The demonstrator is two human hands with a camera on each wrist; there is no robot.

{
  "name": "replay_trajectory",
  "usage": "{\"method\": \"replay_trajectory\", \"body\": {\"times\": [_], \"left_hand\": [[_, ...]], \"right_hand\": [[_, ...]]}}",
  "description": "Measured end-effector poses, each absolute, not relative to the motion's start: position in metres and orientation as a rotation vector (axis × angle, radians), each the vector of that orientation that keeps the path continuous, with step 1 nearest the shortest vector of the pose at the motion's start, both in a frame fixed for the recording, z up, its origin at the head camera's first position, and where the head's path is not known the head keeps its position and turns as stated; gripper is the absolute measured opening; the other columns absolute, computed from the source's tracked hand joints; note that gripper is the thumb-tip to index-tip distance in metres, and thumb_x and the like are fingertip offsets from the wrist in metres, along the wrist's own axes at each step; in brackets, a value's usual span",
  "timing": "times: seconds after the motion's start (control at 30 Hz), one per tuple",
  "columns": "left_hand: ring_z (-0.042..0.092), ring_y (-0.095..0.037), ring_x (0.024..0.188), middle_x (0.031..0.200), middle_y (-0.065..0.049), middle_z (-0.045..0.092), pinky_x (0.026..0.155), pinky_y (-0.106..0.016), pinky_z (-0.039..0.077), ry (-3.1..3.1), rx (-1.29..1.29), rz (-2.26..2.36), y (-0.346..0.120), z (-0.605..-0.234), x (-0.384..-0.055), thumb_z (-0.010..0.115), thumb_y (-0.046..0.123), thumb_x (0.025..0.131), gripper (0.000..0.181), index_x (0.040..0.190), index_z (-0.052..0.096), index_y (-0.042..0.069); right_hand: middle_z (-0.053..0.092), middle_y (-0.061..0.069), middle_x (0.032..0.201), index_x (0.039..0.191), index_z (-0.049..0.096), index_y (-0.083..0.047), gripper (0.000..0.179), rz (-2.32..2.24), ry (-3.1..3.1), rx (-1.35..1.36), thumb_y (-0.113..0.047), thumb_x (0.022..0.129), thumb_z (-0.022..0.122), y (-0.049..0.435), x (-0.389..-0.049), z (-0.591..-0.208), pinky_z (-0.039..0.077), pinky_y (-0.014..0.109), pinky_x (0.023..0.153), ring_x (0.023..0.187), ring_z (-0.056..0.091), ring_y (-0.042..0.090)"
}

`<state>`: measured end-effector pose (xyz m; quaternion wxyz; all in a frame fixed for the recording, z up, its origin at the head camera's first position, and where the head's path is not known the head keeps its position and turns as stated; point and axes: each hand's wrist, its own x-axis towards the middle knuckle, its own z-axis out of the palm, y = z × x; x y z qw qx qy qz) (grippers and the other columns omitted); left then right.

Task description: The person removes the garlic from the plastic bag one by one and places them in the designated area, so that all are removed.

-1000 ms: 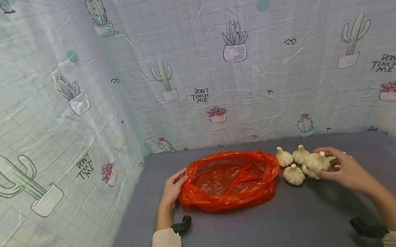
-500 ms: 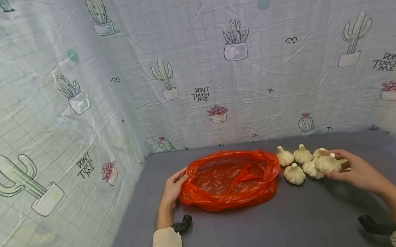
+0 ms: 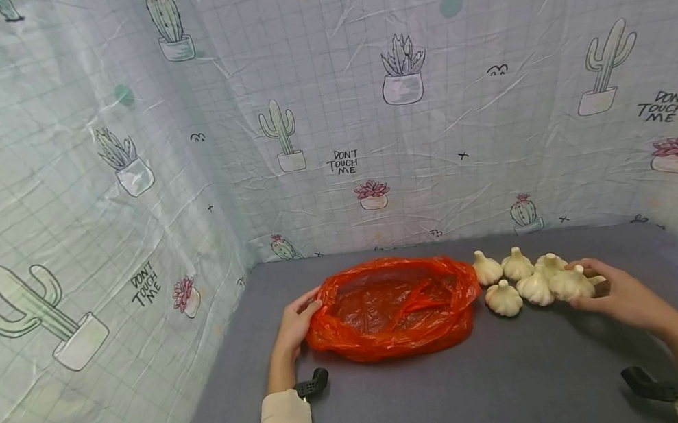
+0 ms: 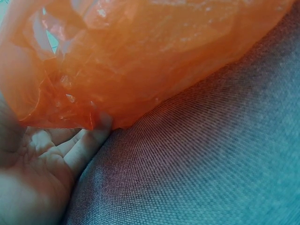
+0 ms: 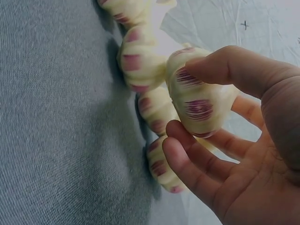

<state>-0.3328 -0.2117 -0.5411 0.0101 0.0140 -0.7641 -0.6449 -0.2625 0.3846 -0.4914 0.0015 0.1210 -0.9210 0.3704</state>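
Observation:
A red plastic bag [image 3: 390, 345] lies on the grey table with its mouth spread open upward. At its left rim my left hand [image 3: 291, 325] holds the film between thumb and fingers; in the left wrist view some fingers [image 4: 84, 147] pass behind the thin plastic. Right of the bag, my right hand [image 3: 627, 297] holds a garlic bulb [image 3: 567, 285], pinched between thumb and fingertips. In the right wrist view this bulb [image 5: 199, 101] shows purple streaks. Several other garlic bulbs [image 3: 503, 299] stand close together beside the bag, some partly hidden behind the held one.
Grey cloth [image 3: 457, 392] covers the table in front of the bag and garlic. A cactus-print curtain [image 3: 328, 226] hangs along the back and left side. Black wrist cameras [image 3: 312, 384] sit on both wrists.
My right hand has shifted a little to the right with the garlic bulb, uncovering more of the bulbs behind it. The left hand and the bag have stayed in place.

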Motion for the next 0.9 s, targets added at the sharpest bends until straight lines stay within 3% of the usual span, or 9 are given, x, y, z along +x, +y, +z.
{"method": "replay_trajectory", "body": {"times": [0.4,0.63,0.9], "left_hand": [[0.058,-0.028,0.132,0.146,-0.010,0.061,0.108,-0.045,0.051,-2.383,0.052,-2.013,-0.210,-0.539,-0.331,0.066,0.026,0.100,0.040,0.140,0.065,0.021],[0.059,-0.027,0.130,0.145,-0.011,0.061,0.106,-0.043,0.052,-2.387,0.056,-2.003,-0.210,-0.540,-0.331,0.066,0.026,0.101,0.040,0.140,0.065,0.020],[0.058,-0.028,0.132,0.147,-0.011,0.060,0.107,-0.045,0.052,-2.388,0.069,-2.008,-0.210,-0.540,-0.331,0.066,0.027,0.101,0.041,0.141,0.065,0.020]], "right_hand": [[0.045,0.042,0.138,0.147,0.038,0.001,0.068,1.161,-2.919,0.384,-0.025,0.095,0.073,0.393,-0.262,-0.499,0.052,0.037,0.070,0.109,0.064,0.049],[0.050,0.044,0.133,0.145,0.041,0.001,0.066,1.100,-2.940,0.374,-0.025,0.094,0.074,0.398,-0.265,-0.505,0.050,0.030,0.064,0.094,0.067,0.025],[0.051,0.046,0.129,0.144,0.038,0.017,0.075,1.031,-2.989,0.342,-0.025,0.093,0.075,0.400,-0.267,-0.508,0.051,0.028,0.065,0.097,0.068,0.035]]}}
